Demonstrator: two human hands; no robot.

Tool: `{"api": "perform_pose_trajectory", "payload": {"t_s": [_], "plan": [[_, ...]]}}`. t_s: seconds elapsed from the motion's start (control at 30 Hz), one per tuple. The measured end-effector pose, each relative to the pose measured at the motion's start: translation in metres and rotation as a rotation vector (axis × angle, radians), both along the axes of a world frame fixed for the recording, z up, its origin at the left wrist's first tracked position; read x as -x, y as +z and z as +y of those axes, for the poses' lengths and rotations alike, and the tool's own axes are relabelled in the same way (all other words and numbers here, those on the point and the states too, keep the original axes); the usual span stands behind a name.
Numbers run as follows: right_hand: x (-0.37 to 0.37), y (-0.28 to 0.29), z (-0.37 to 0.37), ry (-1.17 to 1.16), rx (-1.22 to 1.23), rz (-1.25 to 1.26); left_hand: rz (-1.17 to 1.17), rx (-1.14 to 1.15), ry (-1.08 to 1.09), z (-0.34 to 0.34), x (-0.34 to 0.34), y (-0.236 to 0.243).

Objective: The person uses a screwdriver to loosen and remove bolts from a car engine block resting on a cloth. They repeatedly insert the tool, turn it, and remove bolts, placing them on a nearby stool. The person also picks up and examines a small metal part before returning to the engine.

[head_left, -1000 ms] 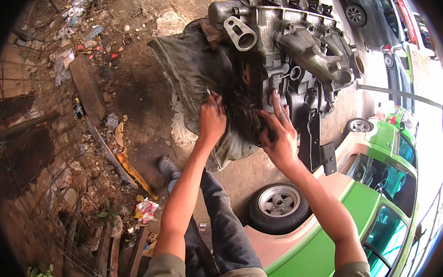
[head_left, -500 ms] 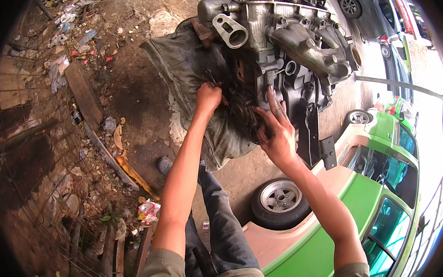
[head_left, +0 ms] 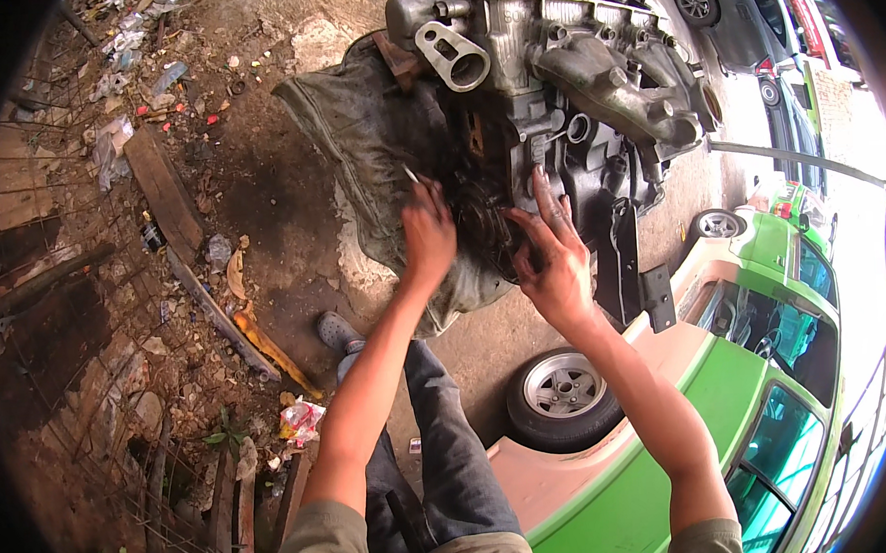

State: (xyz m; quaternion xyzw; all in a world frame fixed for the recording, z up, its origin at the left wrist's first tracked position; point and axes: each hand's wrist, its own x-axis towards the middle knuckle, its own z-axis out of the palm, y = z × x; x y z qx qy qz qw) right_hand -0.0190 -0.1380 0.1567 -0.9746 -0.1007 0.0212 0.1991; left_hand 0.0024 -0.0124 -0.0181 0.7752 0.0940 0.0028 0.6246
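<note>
A greasy car engine (head_left: 573, 79) stands on a dark, oil-stained cloth (head_left: 356, 151), with its ribbed metal manifold (head_left: 609, 93) toward the right. At the engine's lower left, my left hand (head_left: 429, 239) is closed and smeared by motion. A thin rod-like tool (head_left: 411, 175) with a pale, shiny end pokes out of its fingers; its kind does not show. My right hand (head_left: 558, 265) lies against the engine's near side, two blackened fingers stretched forward and apart, with nothing seen in it. A round dark part (head_left: 485, 214) sits on the engine between both hands.
Right of me stands a green and pink car (head_left: 652, 446) with its wheel (head_left: 564, 390) close by. On the left ground lie wooden boards (head_left: 163, 191), rubble, litter and wire mesh. A dark car (head_left: 735, 11) is parked at the far right.
My left hand has turned and moved slightly down and right, so the thin tool's pale end shows. My right hand keeps its place on the engine. The view has shifted slightly.
</note>
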Motion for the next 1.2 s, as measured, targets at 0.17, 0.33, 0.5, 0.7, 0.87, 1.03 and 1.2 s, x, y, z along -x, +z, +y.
{"api": "perform_pose_trajectory", "payload": {"t_s": [0.17,0.33,0.5,0.7,0.87,1.03,1.2], "plan": [[0.001,0.001,0.001,-0.009,-0.031,0.033,-0.343,-0.232,-0.272,0.005,0.063,-0.008],[0.001,0.003,0.001,-0.004,-0.022,0.04,-0.315,-0.05,-0.077,0.013,0.067,-0.013],[0.0,0.003,0.001,0.0,-0.018,0.032,0.048,0.217,-0.032,0.026,0.016,0.007],[0.0,0.005,0.002,-0.001,-0.015,0.04,0.299,0.037,-0.209,0.035,-0.046,0.011],[-0.001,0.004,0.003,0.002,-0.017,0.037,0.422,0.104,-0.312,0.03,-0.072,-0.009],[0.0,0.005,0.002,-0.006,-0.025,0.049,0.526,0.233,-0.222,0.025,-0.075,-0.019],[0.0,0.004,0.002,0.001,-0.028,0.041,0.539,0.269,-0.203,0.032,-0.073,-0.01]]}}
